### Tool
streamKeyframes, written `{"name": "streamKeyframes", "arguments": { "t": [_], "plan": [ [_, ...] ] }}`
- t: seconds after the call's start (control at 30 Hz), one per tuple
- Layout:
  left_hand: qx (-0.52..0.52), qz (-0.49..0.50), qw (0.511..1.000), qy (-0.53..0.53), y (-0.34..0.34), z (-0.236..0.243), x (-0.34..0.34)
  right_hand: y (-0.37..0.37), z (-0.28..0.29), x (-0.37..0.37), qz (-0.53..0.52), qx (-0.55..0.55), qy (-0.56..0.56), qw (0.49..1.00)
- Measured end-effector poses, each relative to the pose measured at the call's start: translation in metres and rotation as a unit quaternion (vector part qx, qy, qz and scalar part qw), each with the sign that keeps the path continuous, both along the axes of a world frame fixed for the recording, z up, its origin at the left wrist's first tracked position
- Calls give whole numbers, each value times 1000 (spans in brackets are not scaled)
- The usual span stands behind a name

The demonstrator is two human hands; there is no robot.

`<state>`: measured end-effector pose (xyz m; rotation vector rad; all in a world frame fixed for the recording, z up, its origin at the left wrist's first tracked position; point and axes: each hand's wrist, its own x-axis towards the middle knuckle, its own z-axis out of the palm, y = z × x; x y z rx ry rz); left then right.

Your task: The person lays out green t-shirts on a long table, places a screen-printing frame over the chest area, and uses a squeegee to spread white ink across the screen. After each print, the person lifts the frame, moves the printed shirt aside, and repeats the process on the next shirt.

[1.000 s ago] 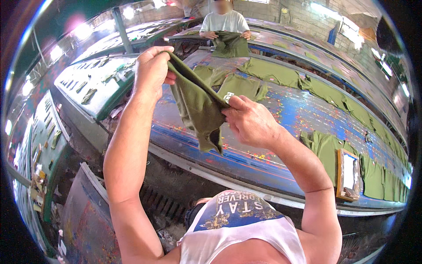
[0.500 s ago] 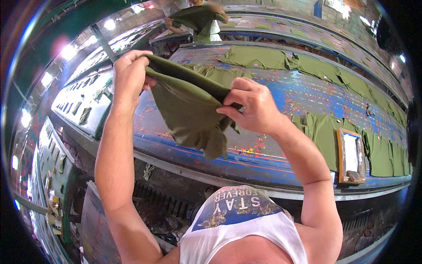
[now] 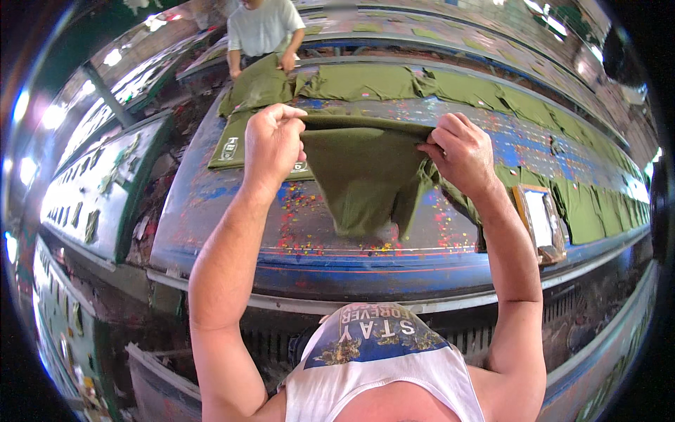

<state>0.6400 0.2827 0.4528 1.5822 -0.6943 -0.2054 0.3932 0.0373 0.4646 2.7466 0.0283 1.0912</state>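
An olive-green fabric garment point(image 3: 367, 172) hangs stretched between my two hands, over the table. My left hand point(image 3: 274, 146) is closed on one end of its upper edge. Fingers of my right hand point(image 3: 460, 149) pinch the other end of that edge. The edge is pulled nearly straight, and the lower part droops in folds. Just behind my left hand, a green garment piece with a white print point(image 3: 223, 148) lies on the paint-spattered table point(image 3: 218, 218).
Across the table, a co-worker point(image 3: 264, 32) handles another green garment point(image 3: 259, 86). More green garments point(image 3: 358, 82) lie in a row along the far edge. A framed screen point(image 3: 540, 221) stands at the right, beside green garments point(image 3: 587, 211). Sloped panels point(image 3: 105, 186) are at the left.
My hands have moved right and spread apart, drawing the garment's edge level. My view has shifted left. The co-worker has lowered a green garment onto the table.
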Motion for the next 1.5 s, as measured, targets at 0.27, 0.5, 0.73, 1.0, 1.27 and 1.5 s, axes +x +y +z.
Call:
{"name": "streamKeyframes", "arguments": {
  "t": [0.27,0.5,0.73,1.0,1.27,1.5],
  "plan": [
    [1,-53,998,23,10,-164,-23,22,-97,-38,-55,-15,81,995],
    [99,-118,976,-153,81,-291,-78,88,-222,-97,-90,94,178,975],
    [196,-222,935,-198,107,-302,-82,127,-252,-129,-156,218,225,937],
    [6,-75,983,-165,10,-295,9,132,-271,-128,-456,483,55,745],
    [216,-132,963,-92,-116,-285,9,134,-303,-121,-427,514,70,741],
    [157,-124,980,-17,-120,-296,21,138,-297,-112,-478,564,56,671]
  ]
}}
